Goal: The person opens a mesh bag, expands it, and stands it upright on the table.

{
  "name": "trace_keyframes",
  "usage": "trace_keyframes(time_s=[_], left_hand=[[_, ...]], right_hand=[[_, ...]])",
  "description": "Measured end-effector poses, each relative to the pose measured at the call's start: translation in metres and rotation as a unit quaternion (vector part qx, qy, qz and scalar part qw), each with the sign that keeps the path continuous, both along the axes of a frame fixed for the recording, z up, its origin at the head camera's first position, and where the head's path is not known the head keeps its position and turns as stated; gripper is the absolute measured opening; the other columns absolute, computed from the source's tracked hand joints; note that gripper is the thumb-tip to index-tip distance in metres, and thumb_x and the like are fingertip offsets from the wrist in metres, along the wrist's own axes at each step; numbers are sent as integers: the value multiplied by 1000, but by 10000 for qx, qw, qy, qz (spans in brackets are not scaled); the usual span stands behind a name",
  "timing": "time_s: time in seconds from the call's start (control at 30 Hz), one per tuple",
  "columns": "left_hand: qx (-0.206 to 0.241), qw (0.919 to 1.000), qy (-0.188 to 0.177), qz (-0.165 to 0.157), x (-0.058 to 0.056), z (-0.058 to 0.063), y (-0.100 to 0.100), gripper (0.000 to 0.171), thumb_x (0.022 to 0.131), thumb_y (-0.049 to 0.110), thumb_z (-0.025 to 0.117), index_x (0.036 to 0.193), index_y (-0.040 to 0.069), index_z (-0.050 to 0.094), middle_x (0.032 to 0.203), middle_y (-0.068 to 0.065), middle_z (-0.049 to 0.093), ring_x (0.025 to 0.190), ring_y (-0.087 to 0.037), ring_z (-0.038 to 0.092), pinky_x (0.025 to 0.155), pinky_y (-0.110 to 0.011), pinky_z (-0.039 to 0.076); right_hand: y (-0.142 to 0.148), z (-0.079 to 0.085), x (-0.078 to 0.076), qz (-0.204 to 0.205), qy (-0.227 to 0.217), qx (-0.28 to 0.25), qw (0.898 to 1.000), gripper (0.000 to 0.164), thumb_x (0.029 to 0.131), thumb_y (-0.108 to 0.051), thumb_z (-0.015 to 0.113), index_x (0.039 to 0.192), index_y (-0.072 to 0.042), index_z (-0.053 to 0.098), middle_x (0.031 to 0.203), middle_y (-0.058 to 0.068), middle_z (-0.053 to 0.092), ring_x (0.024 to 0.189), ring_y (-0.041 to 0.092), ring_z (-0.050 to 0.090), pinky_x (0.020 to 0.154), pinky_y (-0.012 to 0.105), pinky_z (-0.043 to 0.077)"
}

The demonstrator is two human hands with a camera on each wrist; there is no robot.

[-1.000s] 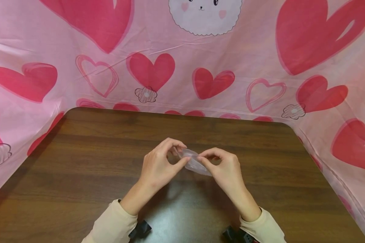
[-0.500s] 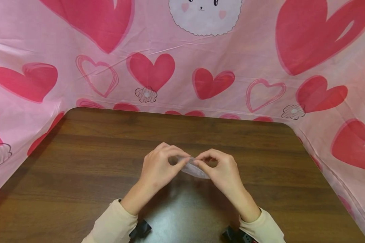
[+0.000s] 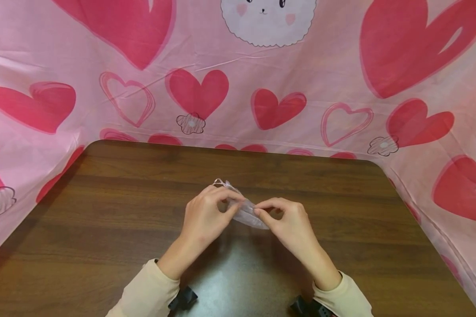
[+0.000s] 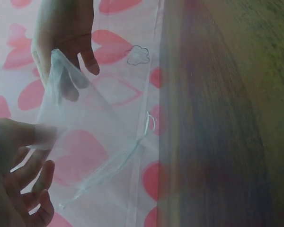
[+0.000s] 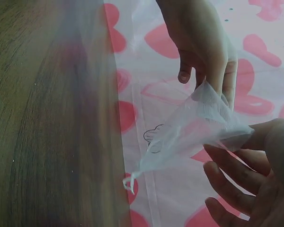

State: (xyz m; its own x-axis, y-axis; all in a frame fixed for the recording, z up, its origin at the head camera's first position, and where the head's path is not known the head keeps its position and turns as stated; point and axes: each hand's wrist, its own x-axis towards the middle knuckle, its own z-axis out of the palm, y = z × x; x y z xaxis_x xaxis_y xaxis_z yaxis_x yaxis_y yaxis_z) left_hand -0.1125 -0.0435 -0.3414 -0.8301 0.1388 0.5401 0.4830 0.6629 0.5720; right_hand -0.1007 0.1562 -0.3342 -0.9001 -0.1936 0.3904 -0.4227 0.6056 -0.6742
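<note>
A small, sheer white drawstring bag (image 3: 251,218) hangs in the air between the two hands above the table. My left hand (image 3: 205,216) holds its left part between thumb and forefinger. The right hand (image 3: 295,221) pinches the bag's right corner the same way. Thin white cord (image 3: 218,181) sticks out past the left fingers at the far side. In the left wrist view the bag (image 4: 97,127) spreads wide and see-through, with the gathered line of its cord running across it. The right wrist view shows the bag (image 5: 180,130) tapering to a knotted cord end (image 5: 128,183).
A dark brown wooden table (image 3: 135,202) lies under the hands. Pink cloth (image 3: 238,57) printed with red hearts stands behind it and along both sides. Black devices (image 3: 184,299) sit at both wrists, below cream sleeves (image 3: 148,293).
The bag has shifted a little left between the hands, and its cord now shows beyond the left fingers. The left fingertips closed together half a second ago and now lie slightly apart over the bag.
</note>
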Motion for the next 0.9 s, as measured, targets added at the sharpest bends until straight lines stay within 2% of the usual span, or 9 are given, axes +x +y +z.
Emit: trace_keyframes(time_s=[0.17, 0.47, 0.67, 0.73, 0.83, 0.9], left_hand=[[-245, 9994, -233, -108, 1, 0, 0, 16, 80, 23, 84, 91, 32, 77, 85, 19, 68, 78, -2, 56, 62, -30, 45], [-533, 9957, -713, -267, 3, 1, 1, 16, 79, 38, 83, 94, 36, 77, 76, 26, 60, 69, 1, 51, 59, -30, 42], [-629, 9956, -609, -323, 3, 1, 1, 11, 80, 38, 82, 90, 34, 79, 85, 18, 68, 65, 0, 46, 56, -29, 39], [-582, 9963, -565, -275, 3, 1, 1, 9, 81, 36, 82, 89, 33, 80, 79, 16, 66, 64, -1, 46, 56, -29, 39], [-446, 9974, -527, -188, 4, 1, 0, 8, 81, 35, 82, 88, 32, 79, 66, 16, 54, 63, -2, 45, 55, -29, 38], [-361, 9980, -498, -131, 4, 1, 0, 8, 81, 33, 83, 88, 31, 79, 64, 17, 50, 62, -3, 45, 54, -29, 38]], right_hand=[[-1, 1, 0, -171, 68, -53, 9998, 8, 80, -11, 83, 86, -14, 79, 83, -8, 73, 78, 10, 65, 74, 39, 53], [0, -1, -1, -257, 150, 38, 9995, 10, 78, -11, 85, 83, -17, 78, 81, -9, 73, 76, 8, 66, 72, 44, 54], [0, -2, -1, -192, 245, 99, 9995, 12, 78, -11, 85, 82, -18, 77, 79, -12, 71, 75, 5, 65, 72, 39, 54], [0, -2, -1, -128, 239, 70, 9996, 12, 78, -11, 85, 83, -18, 77, 80, -13, 71, 75, 5, 65, 73, 38, 54], [0, -2, -1, -8, 172, 56, 9998, 11, 80, -12, 83, 87, -17, 77, 83, -13, 72, 77, 6, 65, 75, 39, 54], [0, -2, -1, 54, 119, 110, 9999, 10, 82, -13, 82, 90, -16, 78, 86, -12, 72, 80, 7, 66, 76, 40, 54]])
